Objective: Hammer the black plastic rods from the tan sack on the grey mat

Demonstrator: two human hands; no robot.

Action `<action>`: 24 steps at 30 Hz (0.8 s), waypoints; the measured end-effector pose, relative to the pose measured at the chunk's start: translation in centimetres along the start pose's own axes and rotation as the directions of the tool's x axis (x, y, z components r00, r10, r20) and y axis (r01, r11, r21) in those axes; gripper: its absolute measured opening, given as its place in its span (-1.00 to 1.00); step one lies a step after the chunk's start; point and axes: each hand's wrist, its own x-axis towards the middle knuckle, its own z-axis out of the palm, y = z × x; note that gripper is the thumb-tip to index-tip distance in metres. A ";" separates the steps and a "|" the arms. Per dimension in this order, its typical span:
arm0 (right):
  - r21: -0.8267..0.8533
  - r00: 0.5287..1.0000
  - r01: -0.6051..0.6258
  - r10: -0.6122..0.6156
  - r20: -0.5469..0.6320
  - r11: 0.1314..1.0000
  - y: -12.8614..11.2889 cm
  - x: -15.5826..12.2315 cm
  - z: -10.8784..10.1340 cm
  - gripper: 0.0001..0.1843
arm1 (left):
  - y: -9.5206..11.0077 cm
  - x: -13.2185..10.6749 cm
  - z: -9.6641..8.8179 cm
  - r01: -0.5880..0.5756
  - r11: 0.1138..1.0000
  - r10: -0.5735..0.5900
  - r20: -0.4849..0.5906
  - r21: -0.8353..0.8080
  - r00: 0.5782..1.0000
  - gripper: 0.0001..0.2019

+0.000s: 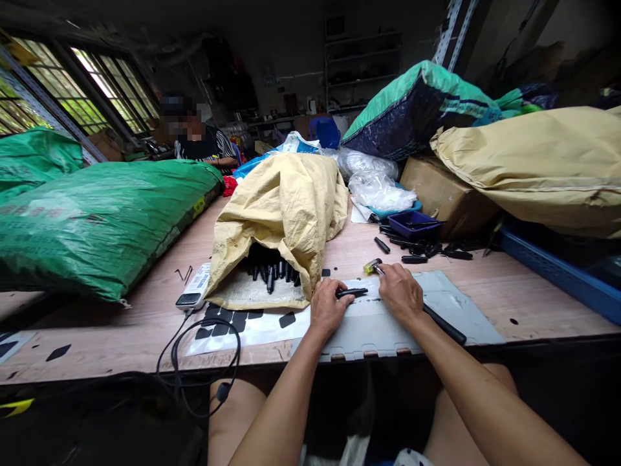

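Observation:
My left hand [328, 305] is closed, holding a slim black pen-shaped piece [356, 292] between thumb and fingers, low over a grey board [436, 298]. To its right, my right hand [400, 291] is wrapped round a hammer. The hammer's yellowish head [372, 266] shows beyond the fingers, and its black handle [445, 325] runs back under the wrist. Just left of my left hand lies a beige sack [286, 194], its mouth facing me. Several similar black pieces [270, 278] lie inside the opening.
Loose black parts [414, 249] lie behind my right hand, near a small purple tray [414, 224]. A blue crate [557, 272] stands right, a green sack [97, 220] left. A white device [194, 288] with a black cable [237, 349] sits near the front edge. A person [204, 139] sits across.

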 end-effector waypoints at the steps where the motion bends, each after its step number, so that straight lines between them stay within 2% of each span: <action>1: 0.043 1.000 -0.013 0.014 -0.021 0.999 0.0 0.2 -0.3 -0.65 | 0.0 0.0 0.0 0.003 1.000 -0.003 0.004 -0.001 1.000 -0.87; 5: 0.301 0.992 0.000 0.037 -0.119 0.954 -0.6 0.2 -2.0 -0.63 | -0.1 0.0 0.0 0.003 1.000 -0.003 0.007 -0.009 1.000 -0.87; 8: 0.521 0.997 0.060 -0.026 -0.072 0.851 -1.7 -0.7 -3.0 -0.64 | 0.0 0.0 0.0 0.006 1.000 -0.006 0.006 -0.021 1.000 -0.87; 10: 0.600 0.997 0.072 -0.081 -0.011 0.797 -2.6 -1.6 -3.3 -0.65 | 0.0 0.0 -0.1 0.009 1.000 -0.009 0.009 -0.025 1.000 -0.86; 13: 0.632 0.988 0.091 -0.150 0.040 0.769 -3.5 -2.8 -3.7 -0.65 | 0.1 0.1 -0.1 0.019 1.000 -0.019 0.016 -0.017 1.000 -0.86; 17: 0.619 0.978 0.167 -0.208 -0.006 0.767 -4.3 -3.7 -4.1 -0.64 | 0.1 0.1 -0.2 0.015 1.000 -0.015 0.015 -0.015 1.000 -0.87; 20: 0.558 0.970 0.216 -0.241 -0.030 0.801 -4.4 -4.2 -3.8 -0.64 | -0.1 0.1 -0.1 0.000 1.000 0.000 0.020 -0.011 1.000 -0.88; 24: 0.471 0.970 0.200 -0.243 0.031 0.859 -4.3 -4.6 -3.2 -0.66 | -0.2 0.0 0.1 0.006 1.000 -0.006 0.018 -0.003 1.000 -0.88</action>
